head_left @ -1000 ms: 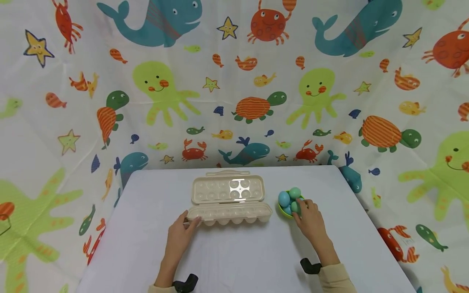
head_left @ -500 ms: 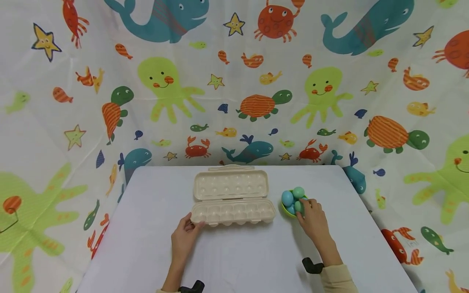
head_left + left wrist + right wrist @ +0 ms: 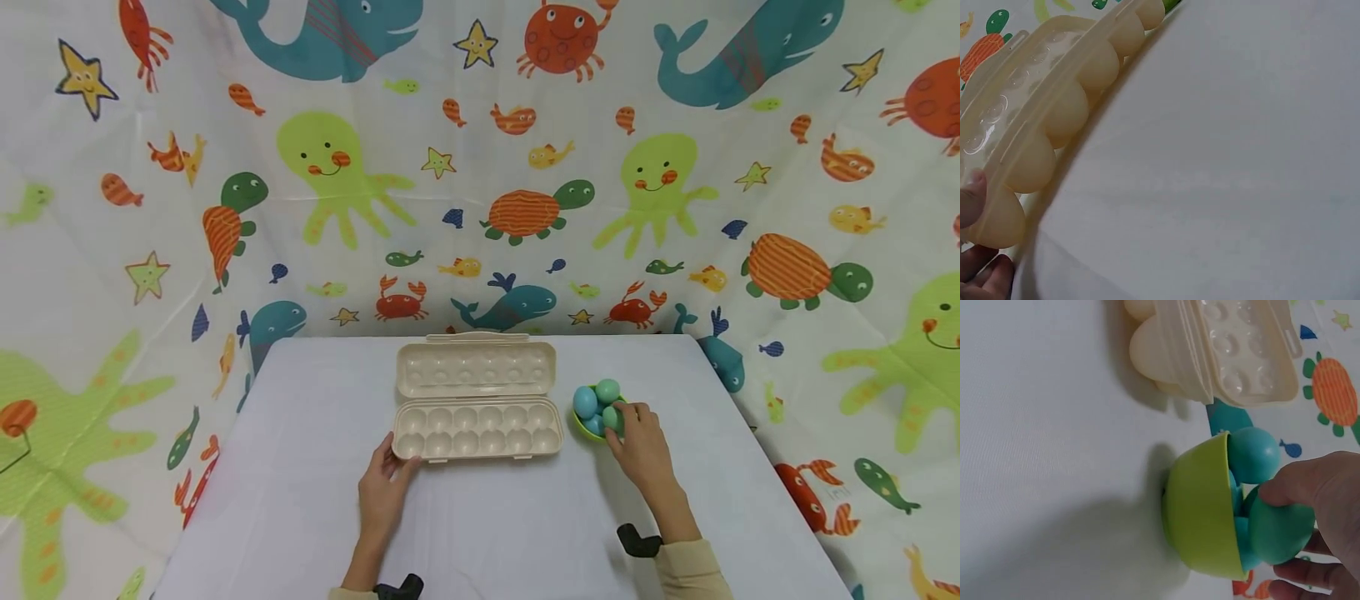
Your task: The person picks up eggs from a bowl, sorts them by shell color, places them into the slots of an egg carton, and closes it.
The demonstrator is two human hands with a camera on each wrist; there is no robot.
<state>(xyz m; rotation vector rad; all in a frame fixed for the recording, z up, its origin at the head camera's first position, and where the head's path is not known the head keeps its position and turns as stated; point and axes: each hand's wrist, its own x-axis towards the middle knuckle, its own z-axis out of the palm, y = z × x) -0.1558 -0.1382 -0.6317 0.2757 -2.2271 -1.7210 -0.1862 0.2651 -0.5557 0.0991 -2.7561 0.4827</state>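
My left hand (image 3: 382, 497) grips the near left corner of a beige egg carton (image 3: 477, 429), thumb over the rim and fingers curled underneath. The carton lies with its lid (image 3: 476, 369) folded back, and its rows of cups hold nothing. To its right, my right hand (image 3: 647, 454) pinches a green toy egg (image 3: 1282, 531) between thumb and fingers at the mouth of a lime green bowl (image 3: 1200, 512). Other eggs fill the bowl: a blue one (image 3: 585, 402) at the left, a lighter green one (image 3: 607, 390) at the back, and more blue below.
Carton and bowl stand a short way apart on a white-covered table (image 3: 495, 533). A curtain (image 3: 435, 208) printed with sea animals hangs behind the table and along both sides. Black wrist mounts (image 3: 637, 542) sit on both forearms.
The carton's near edge has come down, so its cups now face up instead of showing their rounded undersides. My left hand moved with it. My right hand stays at the bowl with the green egg.
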